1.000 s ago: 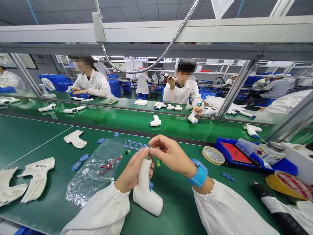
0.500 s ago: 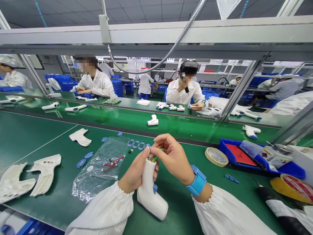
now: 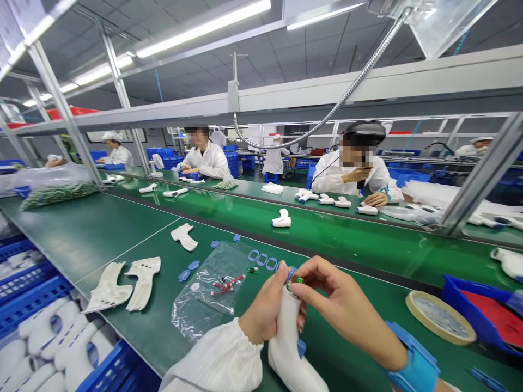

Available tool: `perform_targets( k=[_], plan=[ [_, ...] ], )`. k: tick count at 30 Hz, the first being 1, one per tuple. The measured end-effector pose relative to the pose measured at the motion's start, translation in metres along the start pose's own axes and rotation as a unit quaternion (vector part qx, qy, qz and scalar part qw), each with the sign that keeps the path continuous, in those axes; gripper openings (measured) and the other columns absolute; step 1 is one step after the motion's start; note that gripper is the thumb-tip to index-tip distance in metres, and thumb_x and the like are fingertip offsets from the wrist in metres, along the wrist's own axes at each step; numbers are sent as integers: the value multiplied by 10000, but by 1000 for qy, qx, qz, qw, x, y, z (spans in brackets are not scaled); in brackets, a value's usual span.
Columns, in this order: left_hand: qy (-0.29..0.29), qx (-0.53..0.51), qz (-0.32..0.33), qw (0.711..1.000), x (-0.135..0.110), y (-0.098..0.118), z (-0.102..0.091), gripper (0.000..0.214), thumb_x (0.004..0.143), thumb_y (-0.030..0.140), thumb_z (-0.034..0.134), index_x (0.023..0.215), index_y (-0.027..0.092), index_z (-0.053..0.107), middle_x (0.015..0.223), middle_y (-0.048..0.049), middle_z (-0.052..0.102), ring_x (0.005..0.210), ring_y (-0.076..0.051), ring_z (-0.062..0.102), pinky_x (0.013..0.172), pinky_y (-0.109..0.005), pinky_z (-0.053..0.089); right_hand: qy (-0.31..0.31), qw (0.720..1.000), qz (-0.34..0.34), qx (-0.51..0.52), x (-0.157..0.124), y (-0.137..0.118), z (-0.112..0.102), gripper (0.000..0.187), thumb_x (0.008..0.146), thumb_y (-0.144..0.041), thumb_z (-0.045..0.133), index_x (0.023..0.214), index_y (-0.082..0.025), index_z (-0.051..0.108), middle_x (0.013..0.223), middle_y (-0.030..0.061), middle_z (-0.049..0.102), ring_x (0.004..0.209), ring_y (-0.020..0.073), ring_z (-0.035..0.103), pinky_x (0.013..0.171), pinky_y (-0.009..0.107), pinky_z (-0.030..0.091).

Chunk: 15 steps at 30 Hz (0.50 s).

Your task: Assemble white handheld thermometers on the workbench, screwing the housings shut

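My left hand (image 3: 267, 305) is wrapped round a white gun-shaped thermometer housing (image 3: 286, 321), its narrow end up and its wider end tilted down toward the table. A blue trigger (image 3: 301, 348) sticks out of its side. At the upper end, a small blue piece (image 3: 291, 273) shows by my left thumb. My right hand (image 3: 330, 288) is closed in a pinch there, its fingers on a small green circuit board (image 3: 300, 280) at the opening. The fingertips partly hide the board, and how it sits in the housing is unclear.
Left of my hands lie a clear plastic bag (image 3: 196, 310) with red-wired parts (image 3: 226, 285), blue rings (image 3: 261, 259) and white shell halves (image 3: 143, 283). A round tray (image 3: 441, 316) and a blue bin (image 3: 453, 288) stand right. Blue crates (image 3: 24, 307) border the left edge. Co-workers sit beyond the green belt (image 3: 229, 218).
The view has swung left and up, bringing the crates at the left into sight. Both hands stay at the housing's upper end, with the fingers slightly shifted.
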<state>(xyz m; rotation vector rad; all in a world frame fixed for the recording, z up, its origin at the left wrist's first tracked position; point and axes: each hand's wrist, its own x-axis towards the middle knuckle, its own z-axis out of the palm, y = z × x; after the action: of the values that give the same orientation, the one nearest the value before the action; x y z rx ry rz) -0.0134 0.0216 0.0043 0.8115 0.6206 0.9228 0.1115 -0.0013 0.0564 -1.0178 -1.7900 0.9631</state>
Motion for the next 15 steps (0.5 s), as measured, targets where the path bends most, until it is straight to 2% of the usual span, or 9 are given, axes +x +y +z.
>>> perform_targets(
  k=[3,5,8,11,13,15],
  plan=[
    [4,-1,18,1000,0,1,-1,607,617,774,519,723,180,460,411,39,504,284,-92,452,283,-182,368,-10,1000,-7,-2,-1,0,1,185,834,-358,560,737,-201,578,805,14,603,661,141,591,622,259,497],
    [12,2,45,999,-2,2,-1,534,652,703,566,739,192,437,422,48,512,289,-92,449,281,-176,362,24,1000,-12,5,-2,0,2,242,845,-424,532,745,-208,578,807,14,590,678,142,582,646,256,495],
    [-6,38,117,992,-8,5,0,427,720,580,602,762,200,411,475,51,537,317,-76,446,308,-158,354,73,996,24,51,-4,-1,8,315,841,-538,484,900,-237,557,865,12,585,728,149,569,652,250,488],
    [-36,106,198,974,-13,5,0,420,788,592,516,789,176,458,535,29,533,369,-67,456,357,-162,370,18,987,114,112,-6,-3,18,431,842,-600,426,1086,-260,530,975,27,590,705,150,549,592,255,475],
    [-41,146,245,958,-16,4,-1,483,782,631,488,786,149,510,600,0,533,424,-75,480,400,-182,399,-21,978,152,142,-8,-4,23,449,841,-598,435,1133,-274,546,1033,31,594,804,170,547,644,260,465],
    [-42,172,273,946,-17,6,-2,519,753,644,517,758,127,555,640,-22,532,460,-81,489,426,-192,409,-55,971,158,170,-9,-5,23,431,840,-582,458,1142,-296,569,1104,25,583,942,190,524,724,270,447]
  ],
)
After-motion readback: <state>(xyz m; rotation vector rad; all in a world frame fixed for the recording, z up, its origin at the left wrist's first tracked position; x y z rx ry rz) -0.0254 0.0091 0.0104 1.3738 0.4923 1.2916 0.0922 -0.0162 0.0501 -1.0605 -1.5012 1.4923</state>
